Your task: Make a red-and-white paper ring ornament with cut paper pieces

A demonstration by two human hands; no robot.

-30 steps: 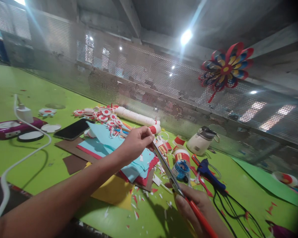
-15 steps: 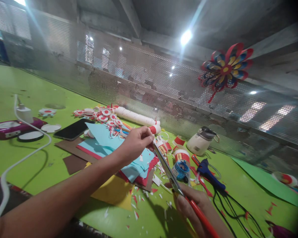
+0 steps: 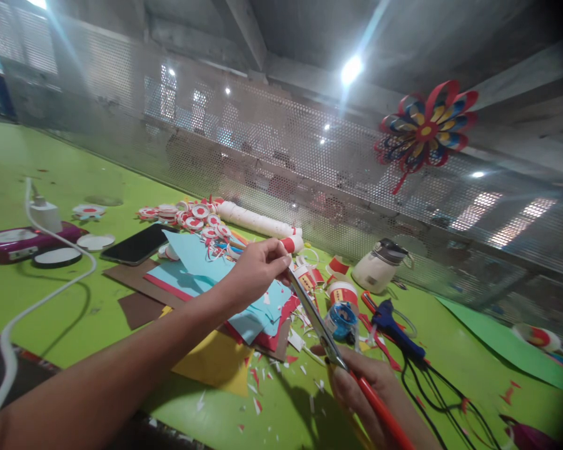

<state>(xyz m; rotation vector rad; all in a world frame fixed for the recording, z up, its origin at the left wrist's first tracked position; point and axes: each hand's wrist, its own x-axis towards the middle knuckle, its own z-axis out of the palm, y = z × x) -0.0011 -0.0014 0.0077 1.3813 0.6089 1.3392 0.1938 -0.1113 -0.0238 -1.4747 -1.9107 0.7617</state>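
**Fingers point(image 3: 278, 267) of the left hand point(image 3: 261, 265) drawn together at the tip of the scissors point(image 3: 317, 320)**

We see thumb and fingertips brought together in a pinch; whether something small lies between them we cannot tell, nor whether they touch the metal. The scissors slant above the green table point(image 3: 9, 156), point directed away from the body. The right hand point(image 3: 363, 372) is curled around them near the red handle, a grip that, we judge, lets this hand steer the blades while the other steadies their far end. How widely the blades are parted we cannot make out.

Note the poses: the left forearm point(image 3: 136, 369) runs in a long diagonal, ending above the blue paper point(image 3: 192, 250), whereas the right hand is low and nearer the body. Paper scraps point(image 3: 257, 406) lie scattered below. Beyond the blades stands a red-and-white cup point(image 3: 342, 294); the glue gun point(image 3: 396, 331) rests to the right, presumably for easy reach.
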